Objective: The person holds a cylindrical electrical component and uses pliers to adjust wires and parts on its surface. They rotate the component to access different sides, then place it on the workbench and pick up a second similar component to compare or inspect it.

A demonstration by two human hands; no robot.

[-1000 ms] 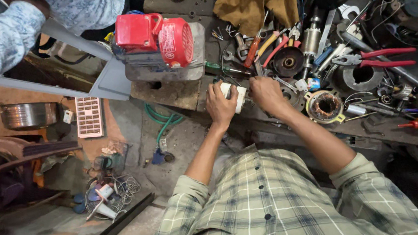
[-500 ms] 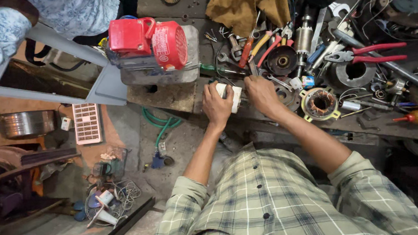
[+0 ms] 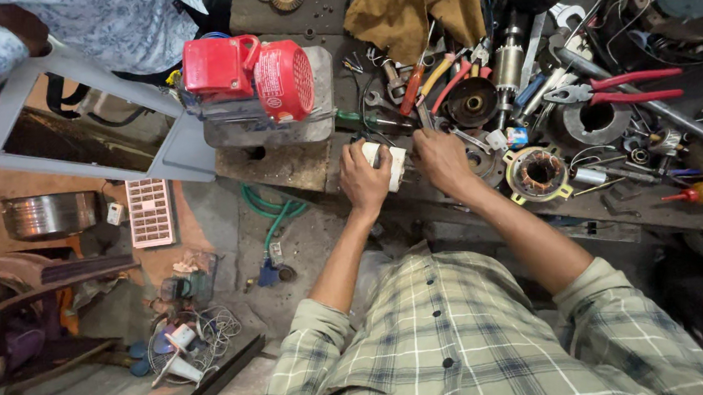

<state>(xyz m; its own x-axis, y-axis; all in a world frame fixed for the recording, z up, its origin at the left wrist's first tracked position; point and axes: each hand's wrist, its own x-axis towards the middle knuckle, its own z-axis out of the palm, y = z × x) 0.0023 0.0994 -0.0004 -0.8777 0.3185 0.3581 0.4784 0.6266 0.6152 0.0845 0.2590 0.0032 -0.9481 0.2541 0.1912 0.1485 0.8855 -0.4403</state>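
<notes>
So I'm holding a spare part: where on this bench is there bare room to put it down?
Bare bench shows below the red motor, just left of the left hand. Right of the right hand it is crowded: stator, red pliers, loose tools. The cloth fills the top.

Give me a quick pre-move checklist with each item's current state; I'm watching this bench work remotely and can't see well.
1. Left hand grips the small white block: ok.
2. Right hand is at the block's other side: ok; exact contact cannot tell.
3. Block is clear of the red motor: ok, apart.
4. Bench around the hands is uncluttered: not ok; pliers, a stator and loose tools crowd it.
5. Wires on the block are free: cannot tell.
</notes>
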